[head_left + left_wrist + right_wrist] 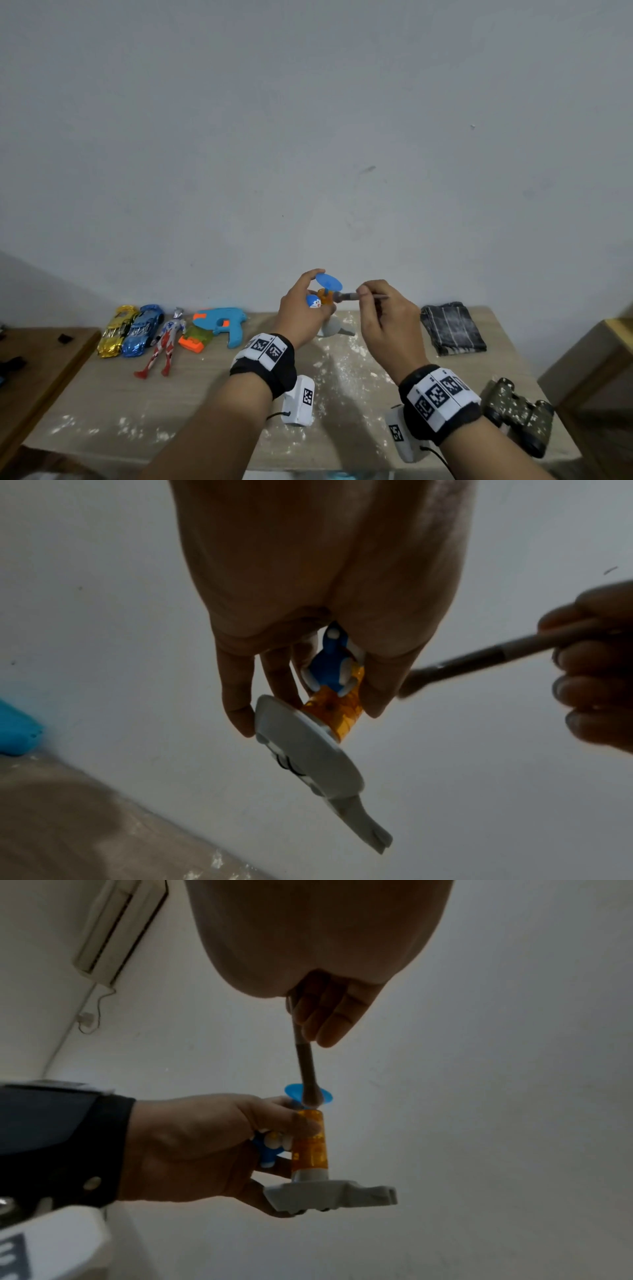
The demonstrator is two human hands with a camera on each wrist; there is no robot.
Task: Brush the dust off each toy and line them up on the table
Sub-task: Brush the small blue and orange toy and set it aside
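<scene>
Head view, centre: left hand grasps the propeller toy; right hand pinches the brush; hard strokes could dislodge its blue disc.

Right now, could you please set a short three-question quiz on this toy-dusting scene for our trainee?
1. True or false: the right hand holds the brush.
2. Which toy does the left hand hold? A) gold car B) spinner toy with the blue disc C) binoculars
3. Fill in: the brush tip meets the toy just below its blue ____.

Key
1. True; it pinches the handle.
2. B; the spinner toy is held up off the table, while the gold car and the binoculars lie on it.
3. Disc.
</scene>
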